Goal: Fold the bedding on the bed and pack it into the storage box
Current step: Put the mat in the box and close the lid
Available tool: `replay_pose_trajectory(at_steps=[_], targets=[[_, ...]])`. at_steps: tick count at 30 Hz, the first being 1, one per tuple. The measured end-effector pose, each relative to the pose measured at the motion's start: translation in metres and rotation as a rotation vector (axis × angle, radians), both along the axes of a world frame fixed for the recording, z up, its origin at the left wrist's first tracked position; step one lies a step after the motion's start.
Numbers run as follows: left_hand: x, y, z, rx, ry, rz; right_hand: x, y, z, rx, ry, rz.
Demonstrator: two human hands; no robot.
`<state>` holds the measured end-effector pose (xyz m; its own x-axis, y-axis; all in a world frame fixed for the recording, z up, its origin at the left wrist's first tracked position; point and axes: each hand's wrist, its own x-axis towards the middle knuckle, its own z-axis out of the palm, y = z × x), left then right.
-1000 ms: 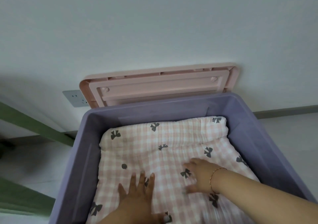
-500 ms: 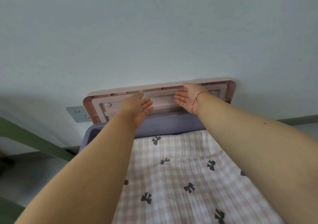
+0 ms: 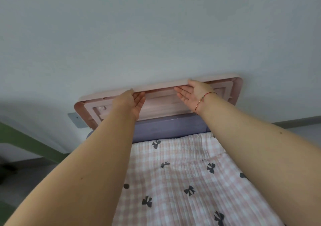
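The folded pink checked bedding [image 3: 182, 178] with dark bow prints lies inside the purple storage box [image 3: 166, 127]; only the box's far wall shows. The pink lid [image 3: 225, 90] leans upright against the wall behind the box. My left hand [image 3: 134, 102] is at the lid's top edge left of the middle, thumb over the rim and fingers on its inner face. My right hand [image 3: 194, 93] holds the top edge right of the middle in the same way, a red string bracelet on its wrist.
A white wall [image 3: 156, 34] rises directly behind the lid. A grey wall socket [image 3: 76, 122] sits just left of the lid. A green bar [image 3: 29, 142] slants across the left side, above grey floor.
Both hands left the bedding, reached up to the lid and now grip its top edge. The view has moved closer to the lid.
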<state>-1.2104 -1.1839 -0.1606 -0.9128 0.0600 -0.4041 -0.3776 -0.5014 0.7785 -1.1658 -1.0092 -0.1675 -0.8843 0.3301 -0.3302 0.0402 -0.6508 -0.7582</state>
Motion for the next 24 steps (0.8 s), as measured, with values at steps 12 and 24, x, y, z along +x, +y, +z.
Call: replay_pose_trajectory(at_steps=[12, 24], targets=[[0.106, -0.04, 0.088, 0.047, 0.296, 0.072, 0.099, -0.022, 0.085, -0.009, 0.3, -0.061], [0.223, -0.067, 0.076, 0.058, 0.207, 0.052, 0.225, -0.046, 0.068, 0.046, 0.322, -0.059]])
